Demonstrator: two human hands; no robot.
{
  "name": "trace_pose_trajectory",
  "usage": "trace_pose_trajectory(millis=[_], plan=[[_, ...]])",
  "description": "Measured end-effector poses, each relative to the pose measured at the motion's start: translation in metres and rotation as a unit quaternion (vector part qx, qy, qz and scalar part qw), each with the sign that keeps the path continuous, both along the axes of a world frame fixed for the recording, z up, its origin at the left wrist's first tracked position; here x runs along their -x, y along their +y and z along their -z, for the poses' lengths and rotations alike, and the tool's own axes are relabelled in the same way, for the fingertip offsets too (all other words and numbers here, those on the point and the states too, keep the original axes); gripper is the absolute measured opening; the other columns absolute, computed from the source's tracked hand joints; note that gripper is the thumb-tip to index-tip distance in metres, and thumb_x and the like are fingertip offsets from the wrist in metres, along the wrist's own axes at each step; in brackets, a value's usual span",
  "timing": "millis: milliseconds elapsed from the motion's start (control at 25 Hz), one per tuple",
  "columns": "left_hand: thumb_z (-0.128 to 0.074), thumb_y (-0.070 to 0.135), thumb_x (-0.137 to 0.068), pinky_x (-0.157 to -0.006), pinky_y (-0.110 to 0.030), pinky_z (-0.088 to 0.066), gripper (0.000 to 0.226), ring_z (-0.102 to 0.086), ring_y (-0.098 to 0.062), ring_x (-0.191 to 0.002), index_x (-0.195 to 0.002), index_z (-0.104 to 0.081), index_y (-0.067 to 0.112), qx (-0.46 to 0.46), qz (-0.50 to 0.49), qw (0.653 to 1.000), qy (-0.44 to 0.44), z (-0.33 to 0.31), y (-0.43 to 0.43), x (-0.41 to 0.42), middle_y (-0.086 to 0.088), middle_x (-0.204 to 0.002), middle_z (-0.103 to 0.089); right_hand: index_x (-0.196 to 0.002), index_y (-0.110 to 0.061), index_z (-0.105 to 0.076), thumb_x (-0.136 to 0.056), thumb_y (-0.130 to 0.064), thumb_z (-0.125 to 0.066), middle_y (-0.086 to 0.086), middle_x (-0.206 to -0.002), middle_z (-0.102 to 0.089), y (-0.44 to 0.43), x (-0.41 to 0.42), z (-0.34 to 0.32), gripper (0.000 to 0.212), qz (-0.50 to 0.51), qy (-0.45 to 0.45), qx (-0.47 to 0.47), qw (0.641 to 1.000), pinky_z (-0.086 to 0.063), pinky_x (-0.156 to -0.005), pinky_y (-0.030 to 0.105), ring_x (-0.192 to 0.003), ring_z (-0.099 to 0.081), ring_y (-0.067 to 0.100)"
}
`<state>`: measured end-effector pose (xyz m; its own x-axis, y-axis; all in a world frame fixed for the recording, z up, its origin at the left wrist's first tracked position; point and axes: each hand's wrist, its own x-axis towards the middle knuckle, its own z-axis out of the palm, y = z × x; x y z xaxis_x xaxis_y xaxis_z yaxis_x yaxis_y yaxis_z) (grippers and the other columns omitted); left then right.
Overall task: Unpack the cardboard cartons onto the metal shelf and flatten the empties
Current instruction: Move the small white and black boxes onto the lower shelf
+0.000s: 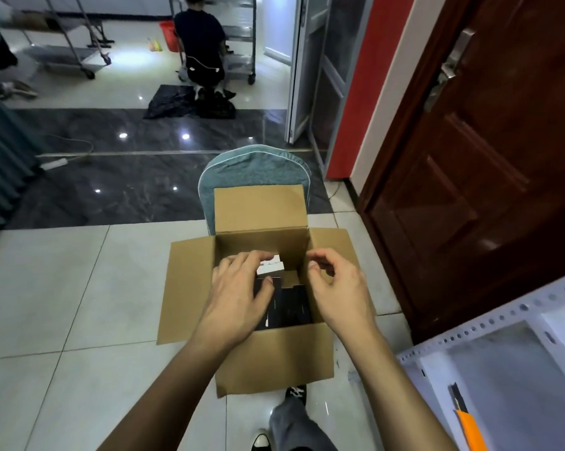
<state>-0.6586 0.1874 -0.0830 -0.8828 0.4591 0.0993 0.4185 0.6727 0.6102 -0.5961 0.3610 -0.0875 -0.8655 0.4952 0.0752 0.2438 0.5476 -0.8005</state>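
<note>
An open cardboard carton (274, 359) sits on a teal chair (238, 170), all four flaps folded out. Inside lie black packaged items (290, 309) and something white near the back wall. My left hand (238, 288) reaches into the carton over the black items, fingers curled down; whether it grips anything is hidden. My right hand (336, 284) hovers over the carton's right rim with fingers curled and nothing in it. The white metal shelf (489, 359) stands at the lower right.
An orange utility knife (466, 418) lies on the shelf. A dark wooden door (486, 174) rises on the right. Farther back a person (203, 50) crouches by wheeled metal racks (76, 53). A white power strip (53, 164) lies on the dark floor.
</note>
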Motion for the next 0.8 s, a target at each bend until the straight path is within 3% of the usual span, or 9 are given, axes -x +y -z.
trace_pose_trajectory(millis=[160,240,600,800], plan=[[-0.052,0.031,-0.101,-0.106,-0.034,-0.035,0.035,-0.036,-0.009,-0.127,-0.135,-0.048,0.036,0.017,-0.047,0.998,-0.031,0.011,0.007,0.020,0.014,-0.136,-0.052,-0.113,-0.032,-0.068,-0.097,-0.023,-0.060,-0.020,-0.105,-0.066,0.010,0.032,0.015,0.019,-0.014,-0.009,0.022,1.000,-0.053,-0.087,0.025,-0.097,-0.059,-0.002],[-0.053,0.029,-0.100,-0.108,-0.038,-0.039,0.034,-0.041,-0.010,-0.126,-0.133,-0.051,0.033,0.028,-0.058,0.998,-0.026,0.018,0.013,0.034,0.013,-0.135,-0.055,-0.114,-0.031,-0.068,-0.098,-0.024,-0.060,-0.018,-0.105,-0.067,0.020,0.053,0.022,0.019,-0.018,-0.022,0.037,0.999,-0.054,-0.088,0.026,-0.098,-0.060,-0.002],[-0.051,0.031,-0.100,-0.106,-0.035,-0.032,0.034,-0.038,-0.016,-0.130,-0.134,-0.048,0.032,0.078,-0.082,0.992,-0.058,0.058,0.043,0.087,0.007,-0.135,-0.055,-0.118,-0.028,-0.066,-0.099,-0.024,-0.062,-0.018,-0.107,-0.065,0.064,0.120,0.072,0.020,-0.070,-0.075,0.055,0.993,-0.044,-0.071,0.002,-0.091,-0.058,-0.012],[-0.053,0.030,-0.100,-0.105,-0.034,-0.034,0.035,-0.041,-0.016,-0.129,-0.135,-0.049,0.032,0.091,-0.101,0.987,-0.088,0.083,0.047,0.098,0.008,-0.133,-0.056,-0.120,-0.025,-0.067,-0.100,-0.022,-0.061,-0.015,-0.111,-0.068,0.073,0.139,0.112,0.021,-0.091,-0.101,0.076,0.988,-0.045,-0.074,0.002,-0.099,-0.060,-0.008]])
